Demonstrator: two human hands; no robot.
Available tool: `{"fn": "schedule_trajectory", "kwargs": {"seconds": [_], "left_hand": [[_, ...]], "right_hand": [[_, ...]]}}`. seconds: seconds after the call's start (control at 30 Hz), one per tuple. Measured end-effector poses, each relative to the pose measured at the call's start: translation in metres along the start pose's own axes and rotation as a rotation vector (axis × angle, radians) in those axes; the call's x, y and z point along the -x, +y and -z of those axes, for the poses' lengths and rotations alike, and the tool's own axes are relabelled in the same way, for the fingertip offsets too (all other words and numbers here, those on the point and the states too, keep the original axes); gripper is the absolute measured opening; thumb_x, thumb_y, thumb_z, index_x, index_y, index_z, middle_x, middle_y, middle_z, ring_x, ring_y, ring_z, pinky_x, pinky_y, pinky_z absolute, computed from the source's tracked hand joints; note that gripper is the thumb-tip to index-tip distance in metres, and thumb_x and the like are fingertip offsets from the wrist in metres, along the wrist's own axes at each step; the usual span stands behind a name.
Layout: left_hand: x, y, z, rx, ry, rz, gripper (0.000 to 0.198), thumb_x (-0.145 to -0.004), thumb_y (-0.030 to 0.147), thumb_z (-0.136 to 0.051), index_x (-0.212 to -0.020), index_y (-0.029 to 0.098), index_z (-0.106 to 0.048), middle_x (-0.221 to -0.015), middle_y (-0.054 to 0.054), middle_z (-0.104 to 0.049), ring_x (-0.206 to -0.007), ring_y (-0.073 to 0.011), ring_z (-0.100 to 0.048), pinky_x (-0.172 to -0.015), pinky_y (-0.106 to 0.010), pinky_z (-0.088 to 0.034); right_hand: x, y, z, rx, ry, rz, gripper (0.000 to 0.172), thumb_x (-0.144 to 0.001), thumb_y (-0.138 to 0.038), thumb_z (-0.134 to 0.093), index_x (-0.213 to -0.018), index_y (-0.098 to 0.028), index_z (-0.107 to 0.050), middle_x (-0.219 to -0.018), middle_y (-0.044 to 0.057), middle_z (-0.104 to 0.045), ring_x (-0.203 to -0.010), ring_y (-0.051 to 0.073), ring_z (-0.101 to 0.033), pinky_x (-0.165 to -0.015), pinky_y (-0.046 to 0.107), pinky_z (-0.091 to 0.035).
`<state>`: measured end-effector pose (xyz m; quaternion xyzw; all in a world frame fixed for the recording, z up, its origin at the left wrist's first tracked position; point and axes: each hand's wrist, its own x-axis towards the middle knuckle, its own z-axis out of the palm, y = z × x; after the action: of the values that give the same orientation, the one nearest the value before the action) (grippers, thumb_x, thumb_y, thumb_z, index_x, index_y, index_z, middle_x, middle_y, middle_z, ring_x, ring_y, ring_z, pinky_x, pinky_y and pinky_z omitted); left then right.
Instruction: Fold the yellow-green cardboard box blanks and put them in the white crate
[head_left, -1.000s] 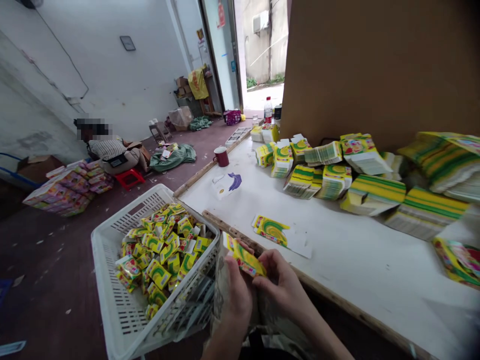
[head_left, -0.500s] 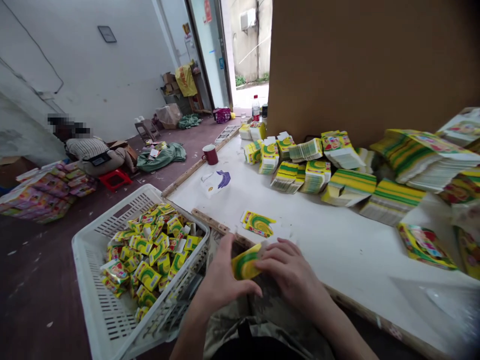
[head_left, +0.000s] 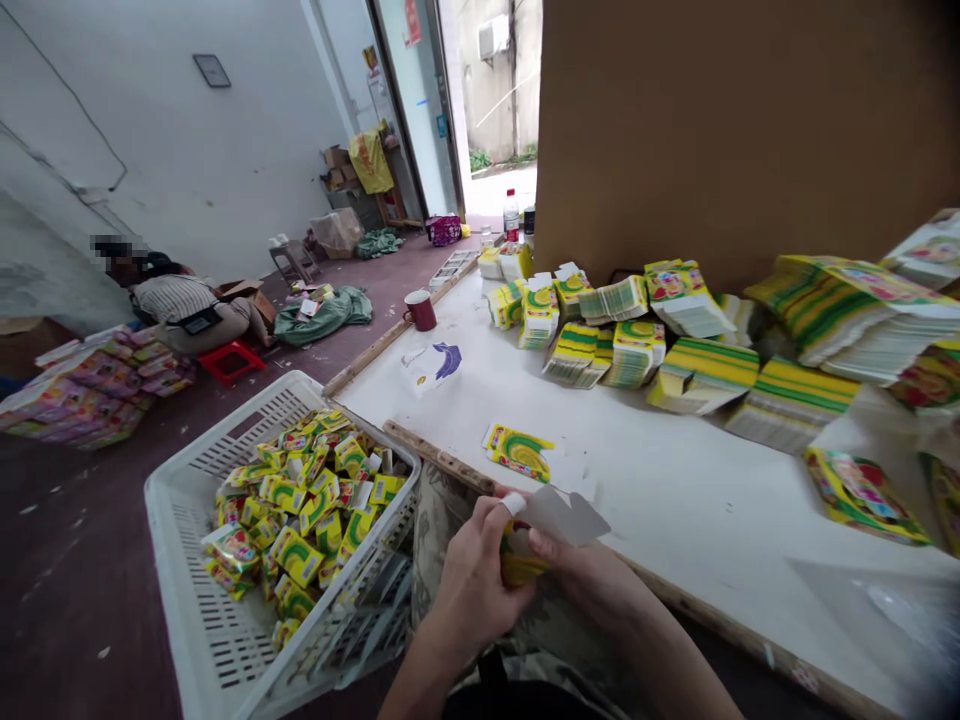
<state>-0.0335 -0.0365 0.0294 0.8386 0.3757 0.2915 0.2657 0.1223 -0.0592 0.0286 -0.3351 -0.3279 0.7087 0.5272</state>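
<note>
Both my hands hold one small yellow-green carton (head_left: 525,555) in front of my lap, at the near edge of the white table (head_left: 675,500). My left hand (head_left: 472,570) wraps round its left side. My right hand (head_left: 581,580) grips its right side, and a white flap of the carton stands open above my fingers. A flat yellow-green carton blank (head_left: 519,450) lies on the table just beyond my hands. To my left a white slotted basket (head_left: 187,540) holds several folded yellow-green cartons (head_left: 307,500).
Stacks of flat carton blanks (head_left: 697,350) line the back of the table before a brown cardboard sheet (head_left: 735,130). A dark red mug (head_left: 421,309) stands at the table's far left edge. On the floor at left a person (head_left: 180,305) sits beside colourful packs (head_left: 82,385).
The carton has turned in my hands, and its white flap now stands open above my fingers. My hands have drawn slightly nearer to my body.
</note>
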Motion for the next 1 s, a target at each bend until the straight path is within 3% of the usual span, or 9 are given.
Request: {"fn": "schedule_trajectory", "kwargs": {"seconds": [0.07,0.2,0.3,0.43,0.57,0.77,0.9,1.0], "left_hand": [[-0.001,0.000,0.001,-0.016,0.018,0.003,0.066,-0.072,0.013,-0.065,-0.129,0.027,-0.033,-0.114,-0.007,-0.053,-0.097,-0.0232,-0.061,-0.081,-0.036,-0.053],[-0.002,0.001,0.003,0.078,0.006,0.087,0.063,-0.075,0.023,-0.066,-0.129,0.025,-0.033,-0.110,-0.006,-0.058,-0.091,-0.0216,-0.064,-0.075,-0.033,-0.054],[-0.002,0.000,0.001,0.181,0.007,0.151,0.066,-0.077,0.028,-0.065,-0.131,0.024,-0.028,-0.108,-0.006,-0.064,-0.090,-0.0226,-0.067,-0.075,-0.034,-0.054],[-0.002,-0.004,-0.005,0.209,-0.005,0.233,0.073,-0.075,0.028,-0.065,-0.131,0.020,-0.019,-0.114,-0.012,-0.065,-0.098,-0.0274,-0.068,-0.077,-0.039,-0.055],[-0.002,-0.004,-0.006,0.193,-0.041,0.265,0.066,-0.073,0.022,-0.064,-0.125,0.021,-0.024,-0.118,-0.014,-0.061,-0.102,-0.0281,-0.066,-0.081,-0.041,-0.055],[-0.004,0.003,0.007,0.297,-0.003,0.303,0.057,-0.065,0.017,-0.072,-0.113,0.020,-0.042,-0.107,-0.007,-0.061,-0.095,-0.0226,-0.064,-0.082,-0.035,-0.053],[-0.006,0.002,0.018,0.252,-0.067,0.302,0.058,-0.062,0.024,-0.079,-0.113,0.018,-0.052,-0.109,-0.006,-0.063,-0.100,-0.0235,-0.062,-0.089,-0.035,-0.050],[-0.008,0.000,0.023,0.247,-0.170,0.313,0.068,-0.059,0.024,-0.080,-0.121,0.019,-0.052,-0.106,-0.004,-0.065,-0.093,-0.0221,-0.064,-0.082,-0.032,-0.052]], "right_hand": [[0.001,-0.001,0.003,0.111,0.027,0.029,0.063,-0.079,-0.054,-0.073,-0.133,-0.026,-0.057,-0.137,0.011,-0.060,-0.129,0.032,-0.053,-0.113,0.053,-0.033],[0.009,0.000,0.001,0.457,0.050,0.199,0.065,-0.089,-0.059,-0.056,-0.145,-0.029,-0.045,-0.155,0.009,-0.039,-0.143,0.032,-0.034,-0.118,0.053,-0.023],[0.012,0.004,-0.005,0.768,0.007,0.367,0.058,-0.095,-0.036,-0.052,-0.150,-0.031,-0.034,-0.156,0.007,-0.037,-0.143,0.027,-0.034,-0.118,0.049,-0.027],[0.008,0.005,-0.006,1.029,0.006,0.510,0.056,-0.092,-0.011,-0.042,-0.144,-0.029,-0.046,-0.150,0.008,-0.047,-0.137,0.022,-0.044,-0.114,0.044,-0.036],[0.004,-0.003,-0.003,1.153,-0.065,0.477,0.059,-0.087,-0.006,-0.043,-0.142,-0.026,-0.049,-0.154,0.011,-0.040,-0.139,0.025,-0.043,-0.112,0.044,-0.039],[0.005,-0.019,0.006,1.162,-0.177,0.429,0.035,-0.088,-0.012,-0.051,-0.115,-0.025,-0.069,-0.142,0.010,-0.055,-0.130,0.025,-0.053,-0.105,0.041,-0.047],[0.007,-0.023,0.012,1.183,-0.200,0.332,0.036,-0.086,-0.014,-0.057,-0.118,-0.026,-0.068,-0.144,0.010,-0.053,-0.129,0.028,-0.053,-0.106,0.044,-0.046],[0.008,-0.031,0.013,1.168,-0.244,0.270,0.033,-0.086,-0.015,-0.059,-0.114,-0.028,-0.071,-0.138,0.008,-0.058,-0.124,0.027,-0.057,-0.104,0.042,-0.047]]}}
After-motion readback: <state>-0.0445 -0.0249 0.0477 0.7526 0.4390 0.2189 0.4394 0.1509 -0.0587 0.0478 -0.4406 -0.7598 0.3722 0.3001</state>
